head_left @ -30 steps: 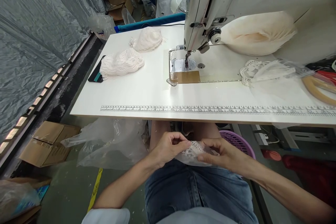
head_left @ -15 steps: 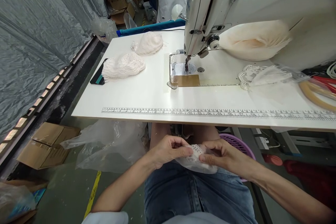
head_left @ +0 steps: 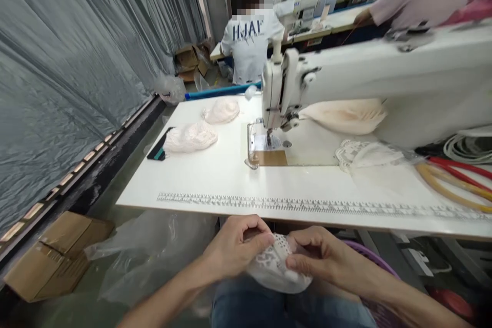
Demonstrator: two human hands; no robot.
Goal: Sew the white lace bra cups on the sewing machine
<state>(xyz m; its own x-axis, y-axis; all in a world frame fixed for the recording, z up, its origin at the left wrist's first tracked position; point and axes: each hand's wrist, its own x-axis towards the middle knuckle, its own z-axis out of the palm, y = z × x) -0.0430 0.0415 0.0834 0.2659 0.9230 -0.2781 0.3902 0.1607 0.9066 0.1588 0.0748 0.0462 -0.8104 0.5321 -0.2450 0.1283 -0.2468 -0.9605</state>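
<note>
Over my lap, just below the table's front edge, a piece of white lace fabric (head_left: 277, 266) with a sheer lower part is stretched between my two hands. My left hand (head_left: 240, 246) pinches its left side between thumb and fingers. On the right side, my right hand (head_left: 321, 256) grips it the same way, with the thumb on top. Beyond them stands a white sewing machine (head_left: 274, 92), its needle and presser foot over the metal plate. No fabric lies under the foot.
On the white table (head_left: 215, 179) are two lace bundles (head_left: 190, 137), a cream fabric piece (head_left: 346, 115), a lace piece (head_left: 369, 155) and hoops with red cord (head_left: 449, 177). A printed ruler runs along the front. Boxes (head_left: 57, 256) and plastic sit left. Co-workers (head_left: 251, 43) sit beyond.
The camera has tilted up, so the table sits lower in view and more of the room shows. My hands still hold the lace fabric, now lifted nearer the table edge.
</note>
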